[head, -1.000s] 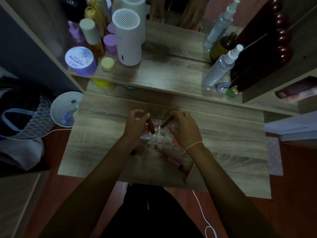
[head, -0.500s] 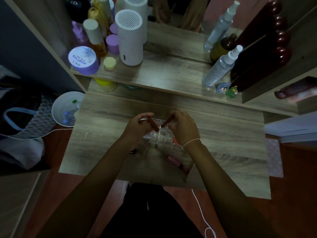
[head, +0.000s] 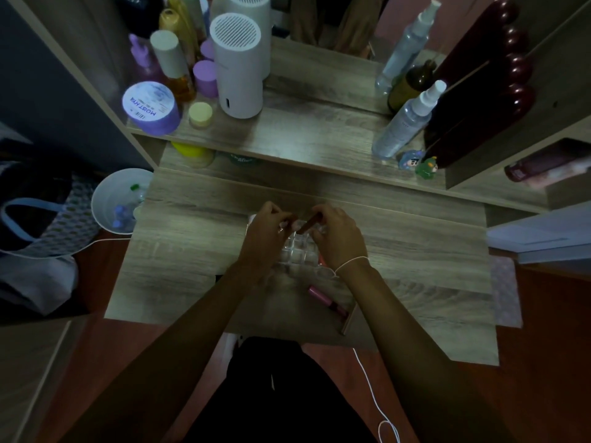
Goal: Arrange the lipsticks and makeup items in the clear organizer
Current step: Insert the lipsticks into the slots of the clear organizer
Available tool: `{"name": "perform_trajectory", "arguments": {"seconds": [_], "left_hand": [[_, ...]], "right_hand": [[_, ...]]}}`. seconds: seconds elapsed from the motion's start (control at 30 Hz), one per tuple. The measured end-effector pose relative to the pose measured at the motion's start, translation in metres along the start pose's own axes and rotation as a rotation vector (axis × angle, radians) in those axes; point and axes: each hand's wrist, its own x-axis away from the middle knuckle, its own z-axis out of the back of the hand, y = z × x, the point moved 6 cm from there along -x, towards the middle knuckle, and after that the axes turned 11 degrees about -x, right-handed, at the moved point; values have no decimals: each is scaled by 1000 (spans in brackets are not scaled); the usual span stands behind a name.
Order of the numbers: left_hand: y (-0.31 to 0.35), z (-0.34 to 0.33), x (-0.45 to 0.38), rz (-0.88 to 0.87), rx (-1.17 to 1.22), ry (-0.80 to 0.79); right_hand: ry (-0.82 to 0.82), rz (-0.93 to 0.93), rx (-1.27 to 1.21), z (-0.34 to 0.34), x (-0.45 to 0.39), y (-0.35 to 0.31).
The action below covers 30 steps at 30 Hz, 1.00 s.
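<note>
Here, my left hand [head: 267, 233] and right hand [head: 339, 236] each pinch a lipstick [head: 308, 224] over the clear organizer [head: 297, 254] mid-desk; a tilted entry could jam.

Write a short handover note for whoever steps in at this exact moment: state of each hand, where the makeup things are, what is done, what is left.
Left hand: closed at the clear organizer's far left edge; what it grips is hidden.
Right hand: holds a brown lipstick, tilted above the organizer's far cells.
On the desk: a pink tube lies near the front edge, beside a slim brown stick.
Done: cannot tell; the cells look mostly empty.
Left: seat the brown lipstick, then the pink tube and the stick.
</note>
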Motion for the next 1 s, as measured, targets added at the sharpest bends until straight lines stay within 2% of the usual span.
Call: {"name": "perform_trajectory", "arguments": {"seconds": [0.1, 0.43, 0.6, 1.0], "left_hand": [[1, -2, -2, -16, -80, -42], [4, -6, -13, 13, -180, -42], [-3, -16, -17, 23, -328, -38], [-3, -13, -18, 5, -355, -62]], "right_hand": [[-10, -12, -4, 0, 1, 1], [-3, 2, -9, -2, 0, 1], [-21, -7, -27, -2, -2, 4], [-26, 21, -51, 5, -2, 8]]}}
